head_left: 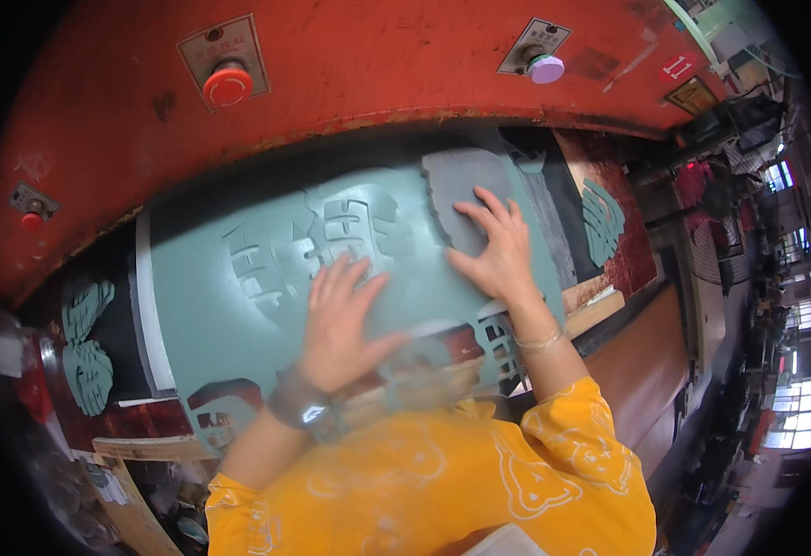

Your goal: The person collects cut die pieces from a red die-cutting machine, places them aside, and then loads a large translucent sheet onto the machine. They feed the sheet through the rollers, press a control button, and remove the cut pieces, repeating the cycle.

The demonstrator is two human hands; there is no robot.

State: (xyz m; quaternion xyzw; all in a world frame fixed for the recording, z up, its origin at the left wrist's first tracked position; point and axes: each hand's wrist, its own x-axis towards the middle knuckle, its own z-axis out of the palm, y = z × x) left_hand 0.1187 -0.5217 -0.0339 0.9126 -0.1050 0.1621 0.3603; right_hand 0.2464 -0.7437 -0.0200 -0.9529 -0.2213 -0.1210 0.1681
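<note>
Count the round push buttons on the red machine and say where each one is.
3 in view: a large red button at upper left, a pale purple button at upper right, and a small red button lower down, at far left.

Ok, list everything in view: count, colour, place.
Machine panel: one, orange-red, top
Push buttons: three, two red, one lilac, on the panel
Sheet: one, green, centre
Slab: one, grey, on the sheet
Cut pieces: at least three, green, left and right
Wood strips: several, tan, lower left and right
Windows: several, bright, far right
Shirt: one, yellow, bottom
Wristband: one, dark, left wrist
Bracelet: one, pale, right wrist
Left hand: one, over the sheet
Right hand: one, on the slab
</note>
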